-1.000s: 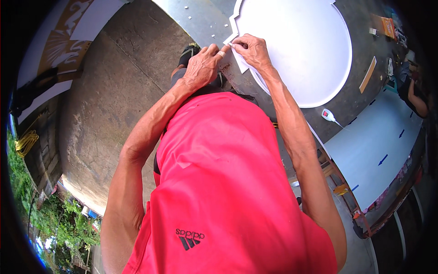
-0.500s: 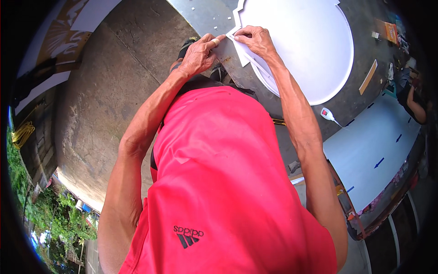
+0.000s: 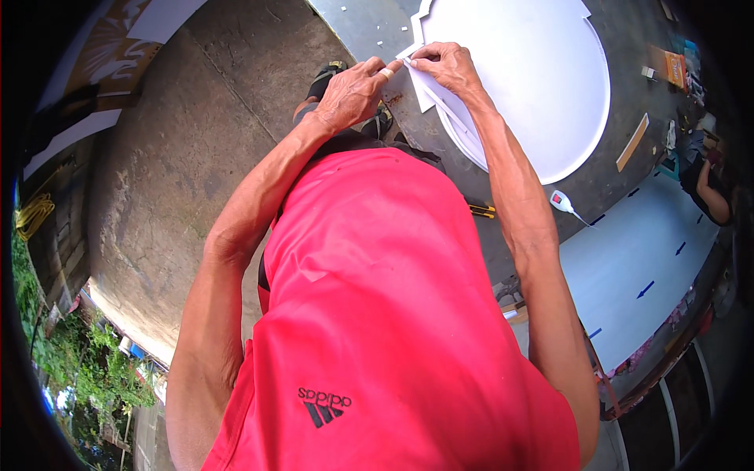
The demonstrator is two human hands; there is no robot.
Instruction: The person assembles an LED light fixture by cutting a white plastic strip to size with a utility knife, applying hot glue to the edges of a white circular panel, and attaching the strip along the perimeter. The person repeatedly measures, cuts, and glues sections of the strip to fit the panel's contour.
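A white panel (image 3: 534,94) with a rounded outline, a stepped corner and a raised rim lies on the dark table ahead of me. At its near-left edge, my right hand (image 3: 449,69) pinches a thin white strip (image 3: 444,100) between thumb and fingertips. The strip slants along the panel's border, partly covered by that hand. My left hand (image 3: 357,93), with a band around one finger, is closed, and its fingertips meet the strip's far-left end. Its thumb is hidden from view.
Small white offcuts (image 3: 380,43) dot the table's left part. To the right are a white-and-red tool with a cord (image 3: 561,201), a tan strip (image 3: 633,143) and a yellow-black cutter (image 3: 481,209). A pale blue sheet (image 3: 628,251) spreads at the right, near another person's arm (image 3: 713,195).
The view has shifted slightly, so the panel and table sit a little farther right. Both hands stay at the strip's end, with only slight finger movement.
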